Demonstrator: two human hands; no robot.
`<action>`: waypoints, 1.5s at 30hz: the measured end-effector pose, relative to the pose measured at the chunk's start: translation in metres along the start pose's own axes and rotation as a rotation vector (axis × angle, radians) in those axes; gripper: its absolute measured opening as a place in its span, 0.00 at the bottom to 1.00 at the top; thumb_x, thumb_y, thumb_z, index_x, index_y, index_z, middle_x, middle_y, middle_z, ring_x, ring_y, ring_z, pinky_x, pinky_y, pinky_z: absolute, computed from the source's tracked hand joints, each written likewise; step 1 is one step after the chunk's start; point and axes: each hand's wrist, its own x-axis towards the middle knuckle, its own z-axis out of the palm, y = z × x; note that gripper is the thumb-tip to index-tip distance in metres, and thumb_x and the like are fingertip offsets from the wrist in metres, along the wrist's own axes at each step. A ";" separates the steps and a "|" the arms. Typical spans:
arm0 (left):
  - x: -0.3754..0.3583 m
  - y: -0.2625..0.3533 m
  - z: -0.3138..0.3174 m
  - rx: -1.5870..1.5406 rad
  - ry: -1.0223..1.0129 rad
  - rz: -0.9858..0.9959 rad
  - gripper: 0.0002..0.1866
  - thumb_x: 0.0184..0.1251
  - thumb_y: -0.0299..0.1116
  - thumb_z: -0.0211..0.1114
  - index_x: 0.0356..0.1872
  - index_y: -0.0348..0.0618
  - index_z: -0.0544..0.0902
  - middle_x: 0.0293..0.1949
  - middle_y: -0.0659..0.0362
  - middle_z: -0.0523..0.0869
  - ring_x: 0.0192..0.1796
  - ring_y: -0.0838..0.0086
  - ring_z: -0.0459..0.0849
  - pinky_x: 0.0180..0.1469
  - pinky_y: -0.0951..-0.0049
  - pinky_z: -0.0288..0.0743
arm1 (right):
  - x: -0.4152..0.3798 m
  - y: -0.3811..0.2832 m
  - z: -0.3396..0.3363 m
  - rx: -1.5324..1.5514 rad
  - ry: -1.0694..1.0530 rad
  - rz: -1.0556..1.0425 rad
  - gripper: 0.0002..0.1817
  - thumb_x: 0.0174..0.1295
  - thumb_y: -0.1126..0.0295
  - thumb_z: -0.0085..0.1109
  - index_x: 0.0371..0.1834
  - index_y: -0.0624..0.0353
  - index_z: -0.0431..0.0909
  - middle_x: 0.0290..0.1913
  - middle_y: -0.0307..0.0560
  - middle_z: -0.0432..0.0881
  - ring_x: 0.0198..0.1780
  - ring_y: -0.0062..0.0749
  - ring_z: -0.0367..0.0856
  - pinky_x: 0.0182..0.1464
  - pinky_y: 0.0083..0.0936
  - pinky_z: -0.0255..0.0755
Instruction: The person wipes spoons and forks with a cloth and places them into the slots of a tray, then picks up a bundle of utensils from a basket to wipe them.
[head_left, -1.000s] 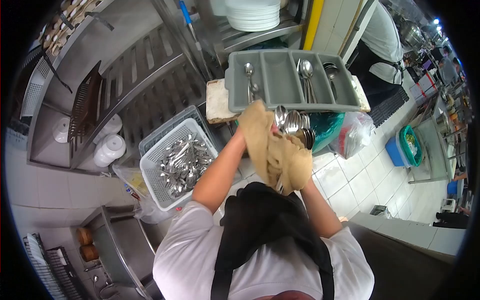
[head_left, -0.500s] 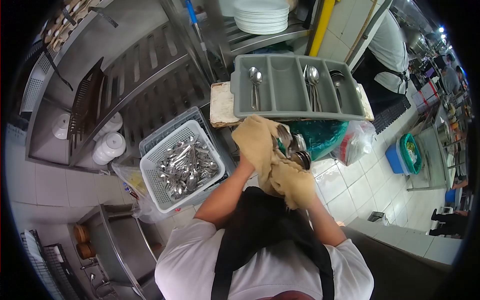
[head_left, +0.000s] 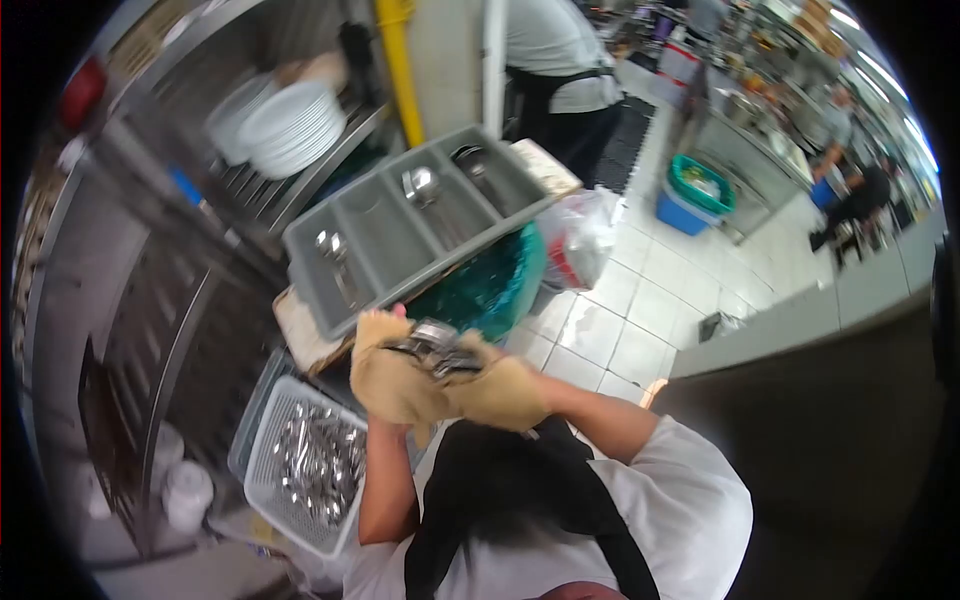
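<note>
A tan cloth [head_left: 400,385] covers most of both my hands. Through it, my left hand [head_left: 385,365] and my right hand [head_left: 505,385] are closed around a bundle of metal cutlery [head_left: 437,345], held just in front of the black apron. Beyond my hands lies a grey divided tray [head_left: 385,235], tilted in view, with spoons [head_left: 335,248] in the left compartment and more cutlery in the two right ones. At lower left a white perforated basket [head_left: 262,450] holds a heap of loose cutlery [head_left: 318,462].
White plates [head_left: 290,130] are stacked on a metal shelf at upper left. A green bag [head_left: 500,290] and a clear bag [head_left: 585,235] hang below the tray. A co-worker [head_left: 565,60] stands beyond it. A blue bin [head_left: 690,205] is on the tiled floor.
The view has swung to the right and turned, so the tray and basket appear further left. Both hands still hold the cutlery in the cloth, with the bundle's ends now more exposed.
</note>
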 end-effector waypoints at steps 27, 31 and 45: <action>-0.001 -0.009 -0.001 0.412 -0.073 -0.021 0.20 0.63 0.27 0.61 0.57 0.38 0.72 0.51 0.59 0.78 0.52 0.73 0.77 0.53 0.72 0.73 | -0.022 0.028 0.006 0.031 0.010 -0.210 0.28 0.60 0.67 0.58 0.64 0.54 0.63 0.59 0.43 0.72 0.56 0.30 0.73 0.62 0.28 0.64; 0.000 -0.019 -0.002 0.875 0.055 0.289 0.19 0.62 0.29 0.63 0.54 0.37 0.73 0.46 0.58 0.80 0.44 0.73 0.80 0.47 0.73 0.75 | -0.024 0.035 0.008 0.512 -0.020 -0.017 0.28 0.60 0.68 0.58 0.64 0.56 0.63 0.60 0.44 0.71 0.57 0.30 0.72 0.58 0.23 0.68; 0.010 0.046 -0.015 1.187 -0.440 0.037 0.15 0.52 0.18 0.59 0.42 0.39 0.82 0.39 0.59 0.85 0.42 0.73 0.82 0.47 0.74 0.75 | -0.023 0.007 -0.040 0.095 -0.146 -0.023 0.27 0.56 0.72 0.64 0.59 0.58 0.66 0.50 0.41 0.78 0.53 0.24 0.75 0.55 0.23 0.70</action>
